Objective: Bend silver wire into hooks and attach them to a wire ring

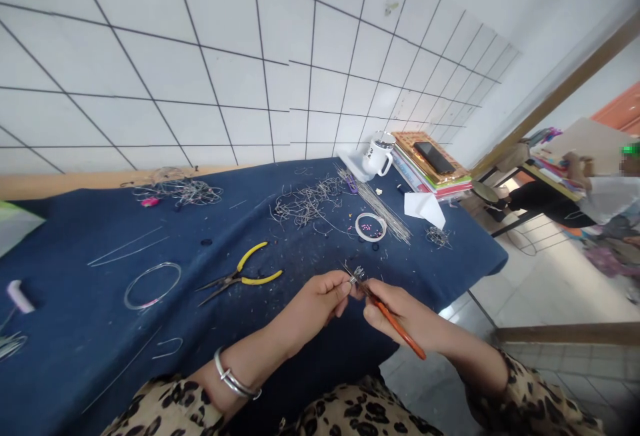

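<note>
Wire piece (pixel 357 275) juts far-right from left hand (pixel 319 299), finger-pinched; right hand (pixel 407 315) closed around orange-handled pliers (pixel 401 331); far mug (pixel 379 157) reads "3".

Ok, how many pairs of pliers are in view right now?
2: the yellow-handled pliers lie open on the blue cloth, left of the left hand; the orange-handled pliers are in the right hand. None look hidden.

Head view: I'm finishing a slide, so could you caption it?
Left hand holding a small metal piece and right hand an orange-handled tool, above a blue cloth strewn with wires.
</note>
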`<state>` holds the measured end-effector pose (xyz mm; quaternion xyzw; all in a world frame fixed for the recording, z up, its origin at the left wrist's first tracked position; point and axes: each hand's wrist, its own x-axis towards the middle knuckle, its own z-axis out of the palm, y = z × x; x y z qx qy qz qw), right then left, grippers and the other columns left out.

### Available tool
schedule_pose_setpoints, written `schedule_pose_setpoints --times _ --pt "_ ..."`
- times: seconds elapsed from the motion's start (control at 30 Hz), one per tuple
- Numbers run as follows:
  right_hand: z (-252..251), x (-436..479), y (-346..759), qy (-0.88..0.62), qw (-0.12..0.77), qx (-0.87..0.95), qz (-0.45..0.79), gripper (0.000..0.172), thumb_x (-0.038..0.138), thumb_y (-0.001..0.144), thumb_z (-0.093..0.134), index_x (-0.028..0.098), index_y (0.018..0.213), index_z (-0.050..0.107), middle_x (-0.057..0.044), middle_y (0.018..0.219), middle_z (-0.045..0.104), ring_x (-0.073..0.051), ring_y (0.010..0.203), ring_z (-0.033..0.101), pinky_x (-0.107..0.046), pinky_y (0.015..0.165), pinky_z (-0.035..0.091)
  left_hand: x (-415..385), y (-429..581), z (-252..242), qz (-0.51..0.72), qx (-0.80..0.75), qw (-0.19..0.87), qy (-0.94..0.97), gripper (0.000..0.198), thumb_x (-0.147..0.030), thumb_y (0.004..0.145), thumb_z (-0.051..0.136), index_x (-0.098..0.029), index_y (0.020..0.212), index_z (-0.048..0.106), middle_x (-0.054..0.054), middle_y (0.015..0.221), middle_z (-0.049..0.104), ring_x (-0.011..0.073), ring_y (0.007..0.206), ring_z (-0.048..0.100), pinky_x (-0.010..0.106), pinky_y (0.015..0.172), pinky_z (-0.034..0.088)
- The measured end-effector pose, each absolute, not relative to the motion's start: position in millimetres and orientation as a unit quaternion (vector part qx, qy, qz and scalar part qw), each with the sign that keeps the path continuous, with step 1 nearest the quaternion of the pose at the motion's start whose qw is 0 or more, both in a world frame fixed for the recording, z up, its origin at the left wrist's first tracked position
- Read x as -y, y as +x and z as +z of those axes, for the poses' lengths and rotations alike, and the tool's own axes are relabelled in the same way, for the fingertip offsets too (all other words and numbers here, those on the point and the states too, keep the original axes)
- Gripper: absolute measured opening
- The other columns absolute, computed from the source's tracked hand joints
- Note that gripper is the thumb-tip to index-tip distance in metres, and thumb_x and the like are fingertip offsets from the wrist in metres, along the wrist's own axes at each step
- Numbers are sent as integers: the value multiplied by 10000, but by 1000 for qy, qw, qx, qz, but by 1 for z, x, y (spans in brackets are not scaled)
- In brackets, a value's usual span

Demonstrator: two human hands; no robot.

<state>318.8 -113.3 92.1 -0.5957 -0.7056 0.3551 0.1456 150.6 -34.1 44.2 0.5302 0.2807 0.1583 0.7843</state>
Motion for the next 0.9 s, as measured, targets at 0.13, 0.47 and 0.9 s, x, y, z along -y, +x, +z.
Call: schedule_pose_setpoints --times 0.13,0.47,0.9 --pt "86 121 324 -597 154 661 429 257 432 889 352 188 845 420 27 718 430 -79 609 436 -209 557 384 38 160 42 121 -304 793 513 282 -433 810 456 -168 771 544 -61 498 377 53 384 234 180 374 138" --pt "66 128 341 -629 165 515 558 257 447 858 412 191 859 402 69 529 449 -74 425 459 -190 415 395 36 182 29 76 -279 834 471 256 -419 769 507 -166 740 535 -80 470 335 41 365 169 180 355 93" --pt "57 114 333 -667 175 411 596 165 353 830 441 190 841 420 115 416 371 -61 304 394 -181 364 368 20 186 11 67 -280 841 459 279 -441 763 502 -166 720 521 -86 453 317 36 346 158 175 338 100"
